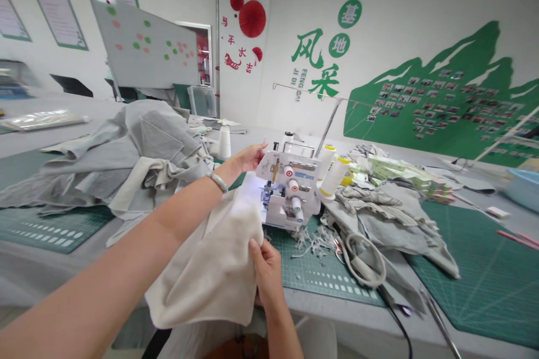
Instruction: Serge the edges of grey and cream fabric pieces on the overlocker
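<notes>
A white overlock sewing machine (pixel 290 185) stands on the table with its lamp lit. Cream fabric (pixel 210 269) lies on the machine's left side, reaching up to the needle area, and drapes down over the table's front edge. My right hand (pixel 268 269) pinches the right edge of this fabric, thumb on top, just in front of the machine. My left hand (pixel 251 157) reaches across to the machine's upper left rear. Its fingers are bent and partly hidden behind the machine, so whether they grip anything is unclear. A bracelet (pixel 218 182) circles the left wrist.
Grey fabric pieces (pixel 138 140) are heaped at left, with more cloth (pixel 387 213) at right. Thread cones (pixel 337 176) stand behind the machine. Thread scraps (pixel 315 241) and scissors (pixel 338 249) lie beside it on a green cutting mat (pixel 337 283). A thread stand (pixel 328 126) rises behind.
</notes>
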Available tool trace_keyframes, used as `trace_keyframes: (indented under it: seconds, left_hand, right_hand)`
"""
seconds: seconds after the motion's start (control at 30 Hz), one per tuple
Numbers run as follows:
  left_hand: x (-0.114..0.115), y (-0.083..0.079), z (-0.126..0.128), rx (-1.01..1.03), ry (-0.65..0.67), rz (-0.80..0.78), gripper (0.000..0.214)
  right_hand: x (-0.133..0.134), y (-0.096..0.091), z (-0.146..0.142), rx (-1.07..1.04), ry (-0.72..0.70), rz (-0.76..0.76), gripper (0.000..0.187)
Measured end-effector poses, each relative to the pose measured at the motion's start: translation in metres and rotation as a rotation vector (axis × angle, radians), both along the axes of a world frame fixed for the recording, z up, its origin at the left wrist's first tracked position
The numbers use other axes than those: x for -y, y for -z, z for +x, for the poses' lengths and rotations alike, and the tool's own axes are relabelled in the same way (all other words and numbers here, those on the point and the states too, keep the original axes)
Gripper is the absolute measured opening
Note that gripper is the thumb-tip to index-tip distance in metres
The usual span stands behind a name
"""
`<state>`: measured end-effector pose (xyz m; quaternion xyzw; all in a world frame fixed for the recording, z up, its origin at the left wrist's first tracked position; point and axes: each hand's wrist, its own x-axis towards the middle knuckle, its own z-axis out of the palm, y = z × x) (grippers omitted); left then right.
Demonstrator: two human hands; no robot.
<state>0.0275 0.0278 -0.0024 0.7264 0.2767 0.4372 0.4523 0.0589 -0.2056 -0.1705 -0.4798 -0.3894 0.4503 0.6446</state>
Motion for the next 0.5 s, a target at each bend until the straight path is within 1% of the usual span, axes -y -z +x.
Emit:
trace_keyframes:
  seconds: [0.03,0.1,0.17,0.23,0.27,0.33,0.37,0.4,0.43,0.5]
  left_hand:
    - [0.003,0.004,-0.004,-0.006,-0.036,-0.013,0.034]
    - [0.017,0.016,-0.016,-0.015,-0.132,-0.056,0.025]
    - [0.041,0.03,-0.03,0.002,-0.263,-0.053,0.014]
    - [0.069,0.041,-0.045,-0.005,-0.34,0.016,0.008]
    - [0.082,0.044,-0.052,-0.076,-0.294,0.146,0.008]
    - [0.104,0.047,-0.063,-0.254,-0.054,0.387,0.013]
    - [0.11,0.048,-0.068,-0.346,0.059,0.488,0.016]
    - [0.115,0.048,-0.071,-0.422,0.135,0.556,0.019]
    - [0.116,0.047,-0.073,-0.482,0.166,0.6,0.022]
    - [0.115,0.047,-0.077,-0.547,0.151,0.631,0.025]
  right_hand:
    - [0.0,0.0,0.0,0.0,0.001,0.001,0.042]
    - [0.0,0.0,0.001,-0.001,-0.005,0.008,0.04]
    - [0.0,0.0,0.001,-0.007,-0.022,0.016,0.039]
    - [0.001,0.0,0.001,-0.023,-0.049,0.019,0.038]
    - [0.001,0.0,0.0,-0.035,-0.065,0.019,0.038]
    - [0.002,-0.002,-0.001,-0.056,-0.091,0.019,0.038]
    - [0.002,-0.004,-0.002,-0.061,-0.098,0.021,0.038]
    - [0.003,-0.006,-0.002,-0.059,-0.101,0.024,0.038]
    - [0.004,-0.009,-0.002,-0.051,-0.096,0.026,0.038]
    - [0.007,-0.015,-0.002,-0.011,-0.074,0.03,0.038]
